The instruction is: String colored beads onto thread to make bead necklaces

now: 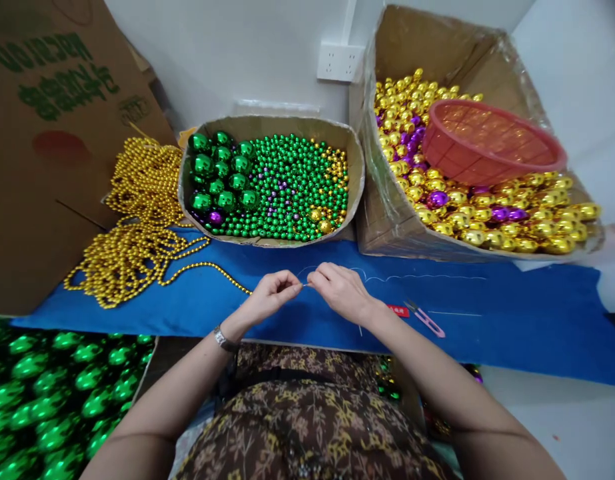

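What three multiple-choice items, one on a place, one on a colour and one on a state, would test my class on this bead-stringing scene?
1. Where does the red basket lie?
A. on the blue cloth
B. on the gold beads in the right-hand box
C. in the person's lap

2. What colour are the bead strands heaped at the left?
A. gold
B. purple
C. silver

3. How are the two hands placed?
A. far apart
B. flat on the cloth
C. fingertips brought together at a thin thread

Answers: 1 B, the basket sits tilted on the beads in the right-hand box. 2 A, the strands shine gold. 3 C, the left hand and right hand pinch a thin thread over the blue cloth.
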Motion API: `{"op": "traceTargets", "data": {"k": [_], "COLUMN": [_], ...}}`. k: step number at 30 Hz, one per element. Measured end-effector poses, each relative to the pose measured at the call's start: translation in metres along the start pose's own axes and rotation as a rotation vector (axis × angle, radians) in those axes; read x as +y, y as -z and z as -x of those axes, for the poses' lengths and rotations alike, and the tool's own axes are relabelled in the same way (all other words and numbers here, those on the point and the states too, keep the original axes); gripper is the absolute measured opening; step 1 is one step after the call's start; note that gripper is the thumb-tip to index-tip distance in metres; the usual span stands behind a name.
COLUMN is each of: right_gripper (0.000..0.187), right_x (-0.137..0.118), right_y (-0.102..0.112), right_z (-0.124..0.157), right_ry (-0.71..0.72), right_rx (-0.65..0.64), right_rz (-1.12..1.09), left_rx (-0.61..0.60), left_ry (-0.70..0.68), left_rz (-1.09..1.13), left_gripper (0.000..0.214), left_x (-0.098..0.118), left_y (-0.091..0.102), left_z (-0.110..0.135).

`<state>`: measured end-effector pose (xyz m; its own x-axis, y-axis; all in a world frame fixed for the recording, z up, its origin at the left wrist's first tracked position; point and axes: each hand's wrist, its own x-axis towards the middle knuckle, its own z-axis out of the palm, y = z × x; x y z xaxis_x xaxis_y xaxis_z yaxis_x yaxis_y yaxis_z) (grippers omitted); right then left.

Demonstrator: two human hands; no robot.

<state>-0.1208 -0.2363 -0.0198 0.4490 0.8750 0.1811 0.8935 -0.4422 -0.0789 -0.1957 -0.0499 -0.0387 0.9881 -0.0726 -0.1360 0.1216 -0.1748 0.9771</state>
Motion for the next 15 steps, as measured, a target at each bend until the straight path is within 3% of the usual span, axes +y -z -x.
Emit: {"op": "traceTargets", "data": {"k": [3,9,12,15], "right_gripper": [0.027,0.028,0.026,0.028], "right_x": [0.008,0.026,0.02,0.008], "right_y": [0.004,0.031,0.034,0.025], "right_z": [0.004,0.022,0.023,0.018], "right_ry": [-0.062,-0.228,-0.191,-0.092], "right_rx": [0.046,0.374,0.385,0.31], "right_rz": [-0.098,-0.333,-0.396,-0.412], "left_rx": [0.083,0.154,0.156,0.152], "left_ry": [-0.056,-0.083,-0.107,-0.134], "left_rz": [-0.042,-0.043,-0.078,-0.112], "left_gripper": [0.03,0.027,0.026,0.025], "left_x": [-0.001,0.0,0.004,0.01], "left_y": [0.002,0.004,0.001,-0.003], "left_z": [0.001,0.006,0.008,0.009]}}
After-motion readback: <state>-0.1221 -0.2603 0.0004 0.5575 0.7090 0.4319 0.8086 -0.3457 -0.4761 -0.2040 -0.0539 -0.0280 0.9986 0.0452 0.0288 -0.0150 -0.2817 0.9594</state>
